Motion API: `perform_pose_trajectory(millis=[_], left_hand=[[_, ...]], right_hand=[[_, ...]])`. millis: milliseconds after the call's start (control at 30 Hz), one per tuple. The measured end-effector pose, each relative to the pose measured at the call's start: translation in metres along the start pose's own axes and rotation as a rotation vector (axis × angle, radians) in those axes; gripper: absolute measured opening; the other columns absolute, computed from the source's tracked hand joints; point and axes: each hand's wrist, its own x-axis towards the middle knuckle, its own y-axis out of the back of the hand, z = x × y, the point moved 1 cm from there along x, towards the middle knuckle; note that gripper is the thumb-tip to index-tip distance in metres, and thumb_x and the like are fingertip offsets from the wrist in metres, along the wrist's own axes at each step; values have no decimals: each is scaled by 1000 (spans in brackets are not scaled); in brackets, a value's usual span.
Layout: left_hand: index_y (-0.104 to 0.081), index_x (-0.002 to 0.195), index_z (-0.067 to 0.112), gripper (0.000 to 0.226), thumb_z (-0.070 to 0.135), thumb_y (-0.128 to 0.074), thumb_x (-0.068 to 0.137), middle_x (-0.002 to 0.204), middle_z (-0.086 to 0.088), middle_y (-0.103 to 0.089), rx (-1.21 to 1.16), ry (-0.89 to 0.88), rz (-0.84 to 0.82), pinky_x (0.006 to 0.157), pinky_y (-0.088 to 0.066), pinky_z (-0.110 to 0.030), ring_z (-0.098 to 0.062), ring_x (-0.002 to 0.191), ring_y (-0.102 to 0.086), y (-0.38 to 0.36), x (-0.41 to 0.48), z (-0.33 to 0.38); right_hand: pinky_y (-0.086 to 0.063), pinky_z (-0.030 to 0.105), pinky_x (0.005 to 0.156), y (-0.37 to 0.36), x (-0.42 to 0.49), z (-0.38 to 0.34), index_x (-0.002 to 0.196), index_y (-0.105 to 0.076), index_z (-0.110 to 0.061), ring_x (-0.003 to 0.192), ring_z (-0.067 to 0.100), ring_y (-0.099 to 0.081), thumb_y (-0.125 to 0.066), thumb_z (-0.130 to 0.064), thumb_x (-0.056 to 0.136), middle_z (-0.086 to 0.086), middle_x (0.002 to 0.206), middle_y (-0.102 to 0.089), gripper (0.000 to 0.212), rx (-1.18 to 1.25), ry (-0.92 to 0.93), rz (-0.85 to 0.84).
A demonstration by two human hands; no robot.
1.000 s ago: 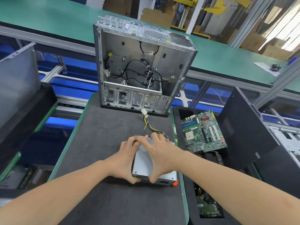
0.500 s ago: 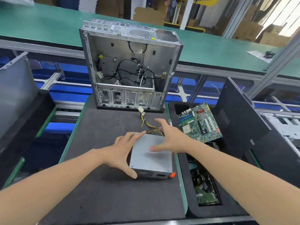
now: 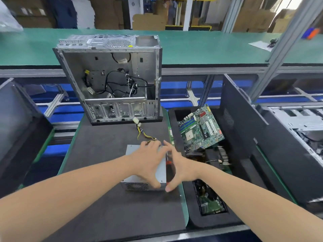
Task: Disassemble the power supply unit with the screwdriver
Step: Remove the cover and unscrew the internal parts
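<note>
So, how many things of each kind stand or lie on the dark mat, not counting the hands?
Computer case: 1
Power supply unit: 1
Screwdriver: 1
Total: 3

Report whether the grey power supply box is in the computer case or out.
Out: the grey metal power supply box lies on the dark mat before the open silver case, under the left hand.
</note>
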Motion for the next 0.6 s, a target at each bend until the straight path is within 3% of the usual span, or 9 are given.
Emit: perform_pose_trajectory(millis=[100,200,333,433,600], left_hand=[[-27,145,20,120,70,-80,50,129,-7,-37,-30,-21,-3,108,-36,-47,-29,122,-38,3,1,1],[-31,139,20,113,69,-79,50,125,-3,-34,-74,-46,24,105,-39,-42,-25,116,-38,4,-2,1],[-34,131,21,108,72,-79,48,124,1,-32,-93,-53,51,103,-42,-38,-21,112,-37,4,-3,1],[-32,124,25,103,72,-81,46,117,4,-27,-106,-52,55,99,-43,-35,-19,105,-33,5,-4,1],[-33,116,24,98,65,-84,42,112,3,-28,-108,-61,48,92,-47,-37,-20,99,-36,10,-1,1]], right_hand=[[-14,29,124,-10,1,12,154,21,-45,151,-6,6,-101,-44,49,-25,164,15,161,-77,116,129],[-22,28,122,-21,6,19,148,14,-57,154,0,-4,-100,-47,47,-25,165,9,153,-95,207,233],[-36,37,117,-32,12,25,145,-10,-48,144,2,-22,-95,-50,46,-23,149,-18,130,-127,274,302],[-32,41,119,-37,16,29,150,-11,-37,144,11,-22,-92,-56,47,-12,148,-22,132,-143,293,328],[-36,47,113,-41,22,34,151,-12,-36,134,23,-30,-87,-58,45,-10,145,-23,131,-215,295,346]])
